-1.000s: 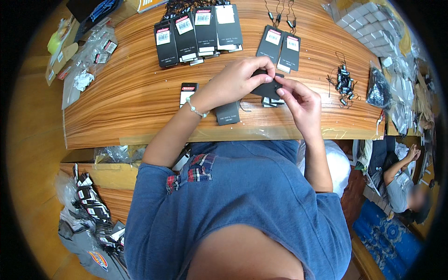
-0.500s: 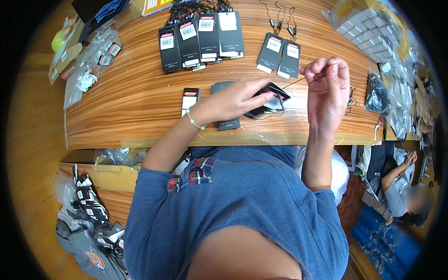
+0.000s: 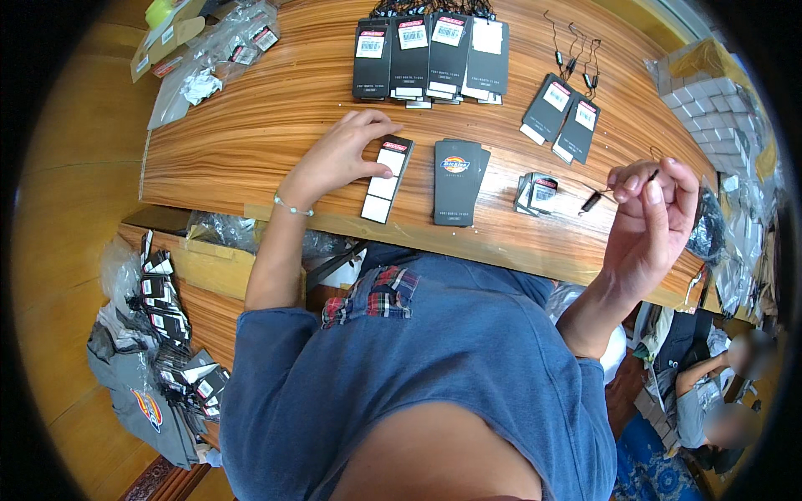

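Observation:
On the left, my left hand [image 3: 344,154] reaches over a narrow black-edged tag [image 3: 379,200] with white panels and a red strip. Its thumb presses the tag's face and a finger curls round the top end. My right hand [image 3: 650,221] is raised at the right with finger and thumb pinched on a thin black cord; a small black fastener [image 3: 591,201] dangles from it. Between my hands lie a small pile of dark grey hang tags [image 3: 454,196] and, closer to the right hand, some small black-and-white cards [image 3: 545,194].
Several corded dark hang tags [image 3: 409,63] lie overlapped along the far side. Two more corded tags [image 3: 547,108] rest at the far right, near stacked white boxes [image 3: 702,96]. Plastic bags [image 3: 205,63] lie far left. A person [image 3: 697,409] sits at lower right.
My left hand has moved left from a dark card near the middle to the narrow tag. My right hand still pinches a cord, now with its fastener hanging free. The view has shifted.

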Tool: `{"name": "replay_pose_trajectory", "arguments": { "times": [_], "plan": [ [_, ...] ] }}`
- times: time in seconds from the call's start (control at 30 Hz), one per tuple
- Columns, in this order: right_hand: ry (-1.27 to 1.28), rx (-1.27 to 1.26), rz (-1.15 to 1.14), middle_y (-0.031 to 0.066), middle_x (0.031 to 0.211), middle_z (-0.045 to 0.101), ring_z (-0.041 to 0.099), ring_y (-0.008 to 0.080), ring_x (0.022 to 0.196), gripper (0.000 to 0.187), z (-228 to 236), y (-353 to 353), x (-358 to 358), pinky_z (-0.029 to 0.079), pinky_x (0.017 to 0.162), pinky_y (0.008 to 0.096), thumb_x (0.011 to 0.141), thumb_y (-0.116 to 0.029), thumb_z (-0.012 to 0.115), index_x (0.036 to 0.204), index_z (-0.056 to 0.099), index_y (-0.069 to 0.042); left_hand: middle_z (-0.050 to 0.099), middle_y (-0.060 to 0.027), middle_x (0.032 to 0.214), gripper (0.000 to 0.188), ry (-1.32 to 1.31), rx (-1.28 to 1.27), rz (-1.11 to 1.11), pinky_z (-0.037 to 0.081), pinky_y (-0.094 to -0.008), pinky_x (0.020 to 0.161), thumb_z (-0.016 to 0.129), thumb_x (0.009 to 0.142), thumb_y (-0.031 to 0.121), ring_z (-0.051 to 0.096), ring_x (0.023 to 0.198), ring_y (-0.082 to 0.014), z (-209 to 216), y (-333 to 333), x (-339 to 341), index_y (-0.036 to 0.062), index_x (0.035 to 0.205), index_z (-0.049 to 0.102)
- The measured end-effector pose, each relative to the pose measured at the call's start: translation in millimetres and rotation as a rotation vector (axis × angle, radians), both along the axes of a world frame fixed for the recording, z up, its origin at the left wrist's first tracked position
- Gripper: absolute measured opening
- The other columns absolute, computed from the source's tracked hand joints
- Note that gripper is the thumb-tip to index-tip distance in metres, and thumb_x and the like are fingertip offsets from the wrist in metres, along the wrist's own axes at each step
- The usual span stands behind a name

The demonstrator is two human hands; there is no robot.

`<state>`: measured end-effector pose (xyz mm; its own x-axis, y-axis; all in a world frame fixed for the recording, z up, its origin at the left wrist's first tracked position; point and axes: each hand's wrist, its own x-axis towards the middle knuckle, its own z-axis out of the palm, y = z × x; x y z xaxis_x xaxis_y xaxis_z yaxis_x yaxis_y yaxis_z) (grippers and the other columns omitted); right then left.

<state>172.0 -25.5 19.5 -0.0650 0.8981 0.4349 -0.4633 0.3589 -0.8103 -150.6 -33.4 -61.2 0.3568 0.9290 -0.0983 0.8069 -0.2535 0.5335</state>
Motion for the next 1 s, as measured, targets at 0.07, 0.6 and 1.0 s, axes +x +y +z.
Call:
{"name": "replay_pose_trajectory", "arguments": {
  "times": [0.07, 0.6, 1.0],
  "plan": [
    [-0.019, 0.015, 0.005, 0.0113, 0.076, 0.056, 0.052, 0.0155, 0.068, 0.027, -1.4, 1.0, -2.6, 0.043, 0.063, 0.0263, 0.083, 0.003, 0.049, 0.11, 0.045, 0.002, 0.05, -0.0083, 0.115, 0.058, -0.009, 0.031, 0.011, 0.035, -0.0352, 0.095, 0.075, 0.059, 0.014, 0.043, 0.11, -0.0268, -4.5, -1.4, -1.3, 0.0068, 0.114, 0.056],
    [-0.293, -0.198, 0.183, 0.0036, 0.077, 0.058, 0.054, 0.0057, 0.069, 0.025, -6.5, -7.2, -31.1, 0.04, 0.06, 0.0166, 0.082, 0.001, 0.055, 0.106, 0.048, 0.0, 0.059, -0.0061, 0.096, 0.034, -0.365, 0.073, 0.245, 0.048, -0.0278, 0.073, 0.067, 0.07, 0.004, 0.059, 0.082, -0.0166, 5.5, -16.8, 11.0, 0.0034, 0.102, 0.058],
    [-0.647, 0.059, -0.085, 0.0025, 0.061, 0.051, 0.045, 0.0053, 0.053, 0.032, -14.3, -0.1, -56.4, 0.037, 0.049, 0.0196, 0.077, 0.006, 0.054, 0.107, 0.045, -0.002, 0.065, -0.0055, 0.079, 0.016, -0.884, 0.219, 0.268, 0.051, -0.0204, 0.062, 0.067, 0.074, 0.002, 0.062, 0.072, -0.0085, 64.8, -2.0, 106.1, -0.0004, 0.088, 0.061]
  ]
}}
